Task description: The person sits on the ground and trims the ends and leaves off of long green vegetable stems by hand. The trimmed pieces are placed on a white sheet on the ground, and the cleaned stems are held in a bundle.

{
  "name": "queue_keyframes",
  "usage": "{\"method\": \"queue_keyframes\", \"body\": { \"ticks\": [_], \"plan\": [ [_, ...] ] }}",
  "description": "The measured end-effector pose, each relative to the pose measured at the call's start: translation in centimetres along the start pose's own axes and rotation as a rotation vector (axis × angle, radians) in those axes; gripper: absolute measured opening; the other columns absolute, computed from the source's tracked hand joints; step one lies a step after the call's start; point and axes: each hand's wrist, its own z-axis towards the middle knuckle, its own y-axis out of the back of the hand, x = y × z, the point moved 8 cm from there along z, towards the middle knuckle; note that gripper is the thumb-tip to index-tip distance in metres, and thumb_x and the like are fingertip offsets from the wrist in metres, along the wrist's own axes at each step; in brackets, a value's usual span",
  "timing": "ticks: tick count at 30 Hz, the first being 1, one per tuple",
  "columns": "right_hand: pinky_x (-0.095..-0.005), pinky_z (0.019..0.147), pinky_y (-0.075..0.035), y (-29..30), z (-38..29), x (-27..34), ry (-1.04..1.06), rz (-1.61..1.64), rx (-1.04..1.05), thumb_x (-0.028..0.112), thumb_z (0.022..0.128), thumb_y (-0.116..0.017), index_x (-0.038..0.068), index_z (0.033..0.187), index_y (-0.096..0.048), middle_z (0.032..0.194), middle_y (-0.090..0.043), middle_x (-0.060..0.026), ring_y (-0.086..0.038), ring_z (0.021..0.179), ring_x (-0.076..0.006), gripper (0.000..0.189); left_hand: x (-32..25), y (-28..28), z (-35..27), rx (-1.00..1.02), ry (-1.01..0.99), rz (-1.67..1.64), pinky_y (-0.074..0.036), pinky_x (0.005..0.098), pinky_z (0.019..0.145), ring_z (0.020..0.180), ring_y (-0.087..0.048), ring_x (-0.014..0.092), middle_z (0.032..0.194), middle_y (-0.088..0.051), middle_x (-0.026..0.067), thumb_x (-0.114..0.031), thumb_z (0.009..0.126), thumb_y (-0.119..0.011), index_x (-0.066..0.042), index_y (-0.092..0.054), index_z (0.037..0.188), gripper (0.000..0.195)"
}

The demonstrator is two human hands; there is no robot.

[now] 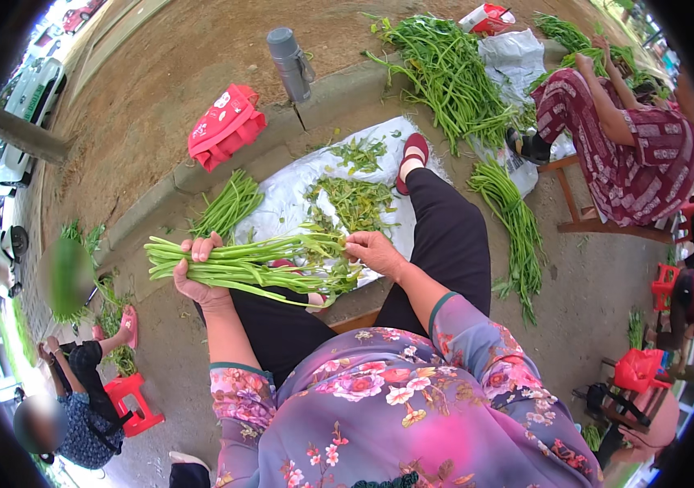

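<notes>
My left hand (202, 268) is wrapped around the stem end of a bunch of leafy green stalks (261, 265), which looks like water spinach. The bunch lies level above my lap, its leafy tips pointing right. At those tips, my right hand (374, 251) pinches a leaf between thumb and fingers. Below spreads a white woven plastic sheet (286, 189) with plucked leaves (353, 204) heaped on it. Another bundle of stalks (230, 204) rests at the sheet's left edge, just beyond my left hand.
A grey thermos flask (291, 67) and a red bag (227, 128) stand along the concrete kerb (152, 201). A large heap of greens (444, 73) lies ahead right, with a bundle (512, 226) nearer. People sit at both sides, one near a red stool (133, 402).
</notes>
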Motion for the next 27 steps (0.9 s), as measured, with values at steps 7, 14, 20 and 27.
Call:
{"method": "queue_keyframes", "body": {
  "ticks": [7, 14, 20, 27],
  "plan": [
    [-0.0266, 0.057, -0.045, 3.0, 0.4, -1.4, 0.04, -0.29, -0.106, 0.018, 0.083, -0.058, 0.002, 0.085, -0.068, 0.067, -0.061, -0.0025, -0.057, 0.062, -0.0099, 0.019, -0.9, -0.4, -0.6, -0.013, -0.064, 0.074, -0.029, 0.0458, 0.11, 0.071, -0.05, 0.018, 0.071, -0.047, 0.0034, -0.012, 0.073, -0.057, -0.006, -0.053, 0.092, 0.021],
    [-0.0248, 0.054, -0.04, 5.2, 0.1, -1.5, -0.069, -0.099, -0.17, 0.015, 0.083, -0.053, 0.007, 0.07, -0.058, 0.062, -0.053, -0.0002, -0.048, 0.055, -0.0092, 0.017, -1.3, -0.9, -0.5, -0.085, -0.101, 0.148, -0.033, 0.0428, 0.105, 0.069, -0.052, 0.019, 0.068, -0.052, 0.0056, -0.017, 0.07, -0.059, -0.008, -0.057, 0.089, 0.022],
    [-0.0244, 0.058, -0.045, 5.9, -0.4, 0.3, -0.162, 0.155, -0.293, 0.016, 0.08, -0.055, 0.011, 0.077, -0.059, 0.065, -0.055, 0.0012, -0.056, 0.059, -0.0107, 0.007, -2.3, -0.3, -0.8, -0.05, -0.047, 0.149, -0.04, 0.0438, 0.099, 0.065, -0.049, 0.02, 0.067, -0.047, 0.005, -0.017, 0.07, -0.059, -0.007, -0.054, 0.088, 0.021],
    [-0.0246, 0.055, -0.041, 7.5, -1.2, 2.3, -0.068, 0.081, -0.407, 0.016, 0.081, -0.055, 0.01, 0.07, -0.056, 0.062, -0.05, 0.0009, -0.049, 0.056, -0.0098, 0.012, -2.4, 0.1, -0.7, -0.112, -0.141, 0.24, -0.038, 0.0366, 0.084, 0.062, -0.049, 0.017, 0.063, -0.051, 0.0036, -0.018, 0.069, -0.059, -0.007, -0.057, 0.086, 0.021]
  ]
}}
